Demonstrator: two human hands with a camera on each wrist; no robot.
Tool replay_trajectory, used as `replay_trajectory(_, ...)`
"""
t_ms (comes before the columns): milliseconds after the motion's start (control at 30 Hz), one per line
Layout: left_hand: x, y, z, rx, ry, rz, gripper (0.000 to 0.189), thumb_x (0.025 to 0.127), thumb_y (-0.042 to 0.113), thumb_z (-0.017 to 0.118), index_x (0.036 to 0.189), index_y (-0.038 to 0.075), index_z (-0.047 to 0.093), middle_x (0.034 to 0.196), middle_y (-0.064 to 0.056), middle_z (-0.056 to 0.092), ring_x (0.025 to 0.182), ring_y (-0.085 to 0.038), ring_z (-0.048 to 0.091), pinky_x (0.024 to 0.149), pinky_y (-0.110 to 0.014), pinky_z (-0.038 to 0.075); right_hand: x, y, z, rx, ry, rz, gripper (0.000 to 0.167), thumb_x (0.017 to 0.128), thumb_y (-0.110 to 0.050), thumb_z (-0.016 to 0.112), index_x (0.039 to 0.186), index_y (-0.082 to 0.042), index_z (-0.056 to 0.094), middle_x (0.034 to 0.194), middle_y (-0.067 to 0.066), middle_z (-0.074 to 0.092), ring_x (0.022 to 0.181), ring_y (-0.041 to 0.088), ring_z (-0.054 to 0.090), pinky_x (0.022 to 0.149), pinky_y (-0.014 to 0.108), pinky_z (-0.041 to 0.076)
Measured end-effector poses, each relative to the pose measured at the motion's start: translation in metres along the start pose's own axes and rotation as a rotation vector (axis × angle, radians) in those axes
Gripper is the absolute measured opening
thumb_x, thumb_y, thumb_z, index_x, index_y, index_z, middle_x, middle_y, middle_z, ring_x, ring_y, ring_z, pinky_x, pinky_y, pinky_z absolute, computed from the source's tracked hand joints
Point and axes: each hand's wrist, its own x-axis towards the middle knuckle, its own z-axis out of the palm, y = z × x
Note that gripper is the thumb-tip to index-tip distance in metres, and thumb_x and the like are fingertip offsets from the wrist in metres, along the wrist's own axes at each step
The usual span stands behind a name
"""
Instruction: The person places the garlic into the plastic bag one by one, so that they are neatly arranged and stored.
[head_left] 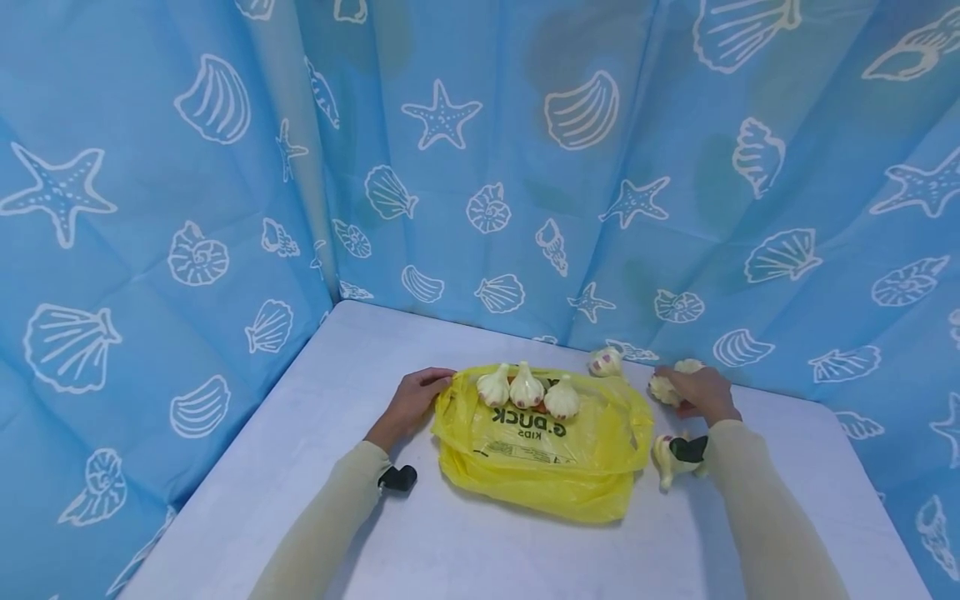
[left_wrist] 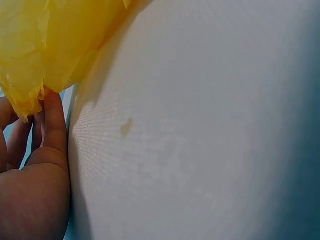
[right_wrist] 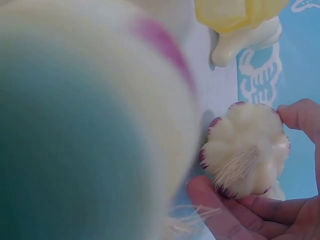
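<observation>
Between both hands [head_left: 411,406] [head_left: 701,393], the yellow bag [head_left: 536,471] lies lengthwise left to right.

Yellow bag [head_left: 542,446] in all views

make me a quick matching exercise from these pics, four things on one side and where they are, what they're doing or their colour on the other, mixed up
1. left hand
2. right hand
3. three garlic bulbs
4. curtain

a. on top of the yellow bag
b. blue with white sea shapes
c. grips a single bulb
d. pinches the bag's edge

Pairs: 1-d, 2-c, 3-a, 4-b
</observation>
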Motion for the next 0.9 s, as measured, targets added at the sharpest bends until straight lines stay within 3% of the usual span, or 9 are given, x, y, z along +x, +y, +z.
replay_trajectory(300,-0.002,0.0,-0.001,0.013,0.007,0.007,0.024,0.099,0.027,0.058,0.118,0.018,0.068,0.123,0.001,0.062,0.11,-0.018,0.057,0.099,-0.034,0.048,0.001,0.005,-0.003,-0.021,-0.035,0.033,0.1,0.074,-0.066,0.07,0.129,0.011,0.038,0.107,0.02,0.05,0.075,0.023,0.064,0.072,0.034,0.058)
replay_trajectory(500,-0.001,-0.001,-0.002,0.008,0.005,0.006,0.023,0.099,0.027,0.058,0.118,0.02,0.068,0.123,0.001,0.062,0.11,-0.019,0.057,0.099,-0.035,0.048,-0.001,0.012,-0.005,0.002,-0.071,-0.014,0.103,0.073,-0.057,0.077,0.131,0.014,0.03,0.114,0.025,0.043,0.088,0.029,0.058,0.07,0.032,0.059)
replay_trajectory(633,-0.001,0.0,-0.001,0.001,0.002,0.006,0.023,0.099,0.026,0.058,0.118,0.019,0.068,0.123,0.001,0.062,0.111,-0.019,0.057,0.099,-0.034,0.048,-0.005,0.015,-0.006,-0.084,-0.067,-0.063,0.095,0.075,-0.057,0.075,0.126,0.015,0.038,0.108,0.023,0.047,0.088,0.029,0.056,0.067,0.03,0.057)
replay_trajectory(767,-0.002,0.001,0.0,-0.004,0.003,0.007,0.023,0.099,0.025,0.058,0.119,0.018,0.068,0.124,0.0,0.062,0.111,-0.019,0.057,0.099,-0.034,0.048,-0.01,0.017,-0.006,-0.154,-0.076,-0.09,0.091,0.077,-0.059,0.072,0.123,0.014,0.044,0.105,0.022,0.051,0.091,0.031,0.053,0.074,0.037,0.054)
replay_trajectory(900,-0.003,0.001,0.001,-0.007,0.0,0.012,0.024,0.099,0.025,0.058,0.12,0.017,0.068,0.124,0.0,0.062,0.11,-0.019,0.058,0.099,-0.034,0.048,-0.012,0.018,-0.005,-0.188,-0.082,-0.117,0.099,0.079,-0.06,0.069,0.136,0.015,0.038,0.123,0.033,0.044,0.108,0.042,0.047,0.09,0.054,0.048)
